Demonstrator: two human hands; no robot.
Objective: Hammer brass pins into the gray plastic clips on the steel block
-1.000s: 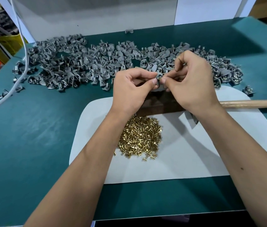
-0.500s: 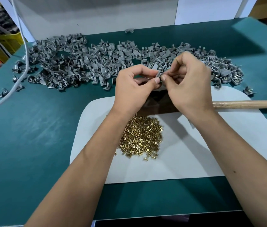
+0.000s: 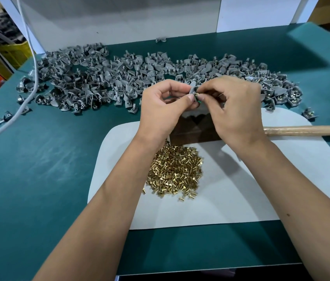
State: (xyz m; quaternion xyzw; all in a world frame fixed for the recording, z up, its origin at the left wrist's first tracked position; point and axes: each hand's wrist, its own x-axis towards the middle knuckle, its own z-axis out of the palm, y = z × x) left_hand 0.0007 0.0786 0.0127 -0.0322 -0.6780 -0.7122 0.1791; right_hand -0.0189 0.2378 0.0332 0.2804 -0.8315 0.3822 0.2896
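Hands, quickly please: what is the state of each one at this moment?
Left hand: closed, pinching a gray clip.
Right hand: closed, pinching a brass pin at the clip.

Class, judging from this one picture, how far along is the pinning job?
Some clips at the pile's right end already show brass. In hand: the left hand holds a gray clip while the right hand pinches a pin at it. Left: hammering, plus the pin heap.

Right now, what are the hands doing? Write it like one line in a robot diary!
left hand: pinches gray clip | right hand: pinches brass pin at clip | hammer handle: untouched on mat
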